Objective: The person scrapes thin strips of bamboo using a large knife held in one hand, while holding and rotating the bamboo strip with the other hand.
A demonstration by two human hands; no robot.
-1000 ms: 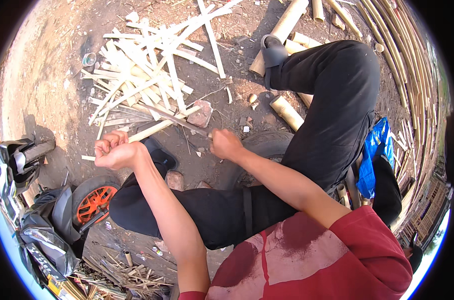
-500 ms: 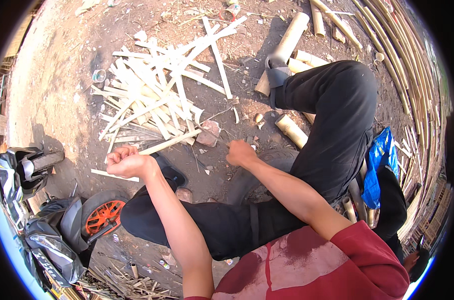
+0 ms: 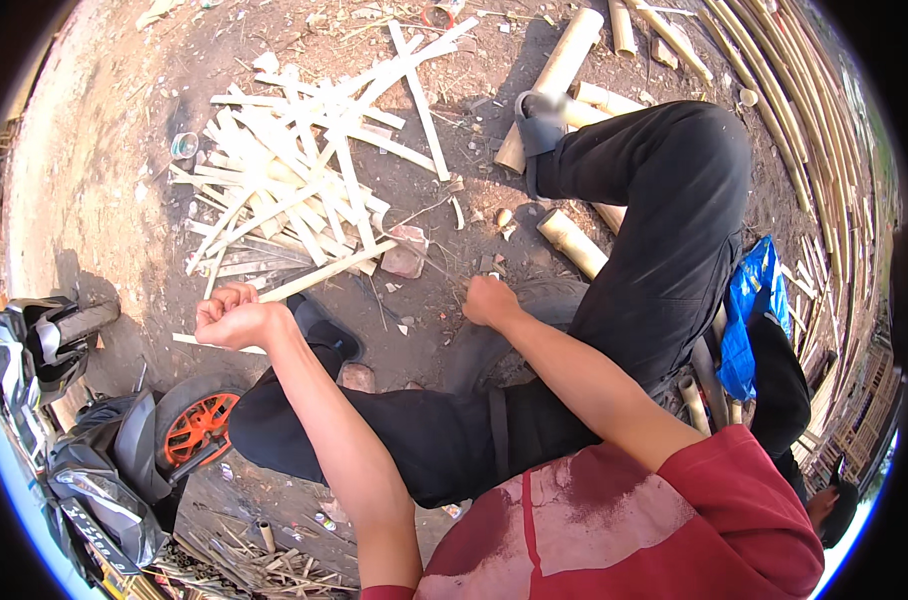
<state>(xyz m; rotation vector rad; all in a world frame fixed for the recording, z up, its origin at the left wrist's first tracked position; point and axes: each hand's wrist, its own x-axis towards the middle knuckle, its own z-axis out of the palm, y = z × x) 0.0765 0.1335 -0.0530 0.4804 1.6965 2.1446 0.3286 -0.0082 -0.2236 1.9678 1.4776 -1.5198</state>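
Note:
My left hand (image 3: pixel 236 316) is turned palm up, its fingers curled around a pale bamboo strip (image 3: pixel 329 271) that slants up to the right. My right hand (image 3: pixel 491 301) is a closed fist, knuckles up, at the right of that strip. From it a thin dark line, which looks like a knife seen edge-on (image 3: pixel 436 266), runs up and left toward the strip's far end. Its handle is hidden in my fist. A reddish stone (image 3: pixel 405 252) lies by the strip's end. Beyond my left hand sprawls a loose pile of split bamboo strips (image 3: pixel 284 190).
Cut bamboo tubes (image 3: pixel 572 243) lie beside my bent right leg (image 3: pixel 664 230). A tyre (image 3: pixel 464 355) rests beneath my right forearm. Long bamboo poles (image 3: pixel 774 90) line the far right. A motorbike wheel with an orange rim (image 3: pixel 199 430) stands at left. A blue plastic sheet (image 3: pixel 742 340) lies at right.
The view has shifted, so the ground appears higher and farther left. Against the ground, my right hand has moved slightly right and nearer to me. My left hand stays closed around the strip.

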